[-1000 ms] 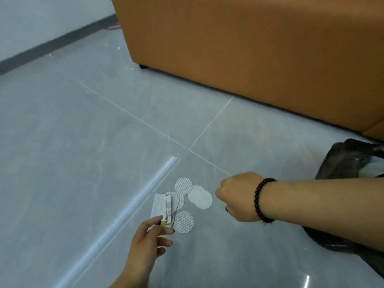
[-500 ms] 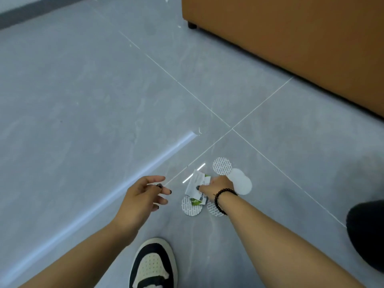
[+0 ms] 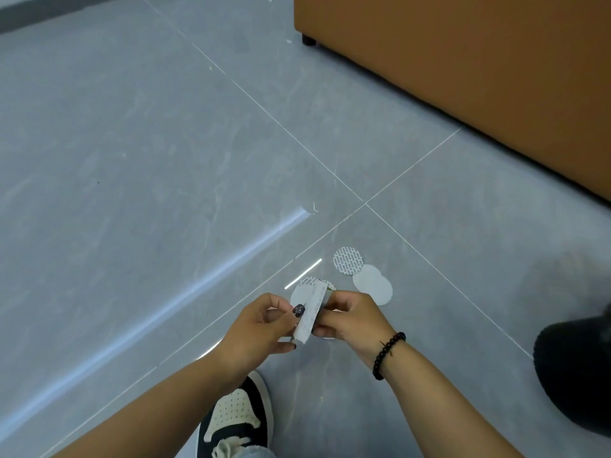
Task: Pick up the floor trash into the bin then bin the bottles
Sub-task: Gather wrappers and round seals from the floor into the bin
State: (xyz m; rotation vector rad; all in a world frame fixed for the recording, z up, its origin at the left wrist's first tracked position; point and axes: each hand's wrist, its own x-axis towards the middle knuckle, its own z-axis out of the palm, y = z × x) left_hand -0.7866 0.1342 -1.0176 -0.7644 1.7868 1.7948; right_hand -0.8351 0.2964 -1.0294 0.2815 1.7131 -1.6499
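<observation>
Both hands have been drawn together since half a second ago: the left hand [image 3: 261, 325], then hovering spread apart from the litter, is now closed on the folded paper [image 3: 309, 314], which was being lifted off the floor by the right hand [image 3: 352, 317] alone. That paper is now pinched from both sides, left grip on its near edge, right grip curled round its far side, and it is held clear of the floor [image 3: 132, 160].

Nearest, at six o'clock, a black and white shoe [image 3: 236, 421] is seen. Just beyond the hands, a round pad [image 3: 302, 290] is partly hidden behind the paper; whether it is held or lies on the floor cannot be told. Further out at one o'clock a patterned pad [image 3: 347, 261] and plain white pads [image 3: 373, 284] are left on the tiles, overlapping one another. At four o'clock a dark bag [image 3: 575, 371], probably the bin, is cut off by the frame edge. An orange sofa [image 3: 463, 61] stands farthest away.

One piece is judged gathered; several pads remain to be collected, and no bottles are in view.
</observation>
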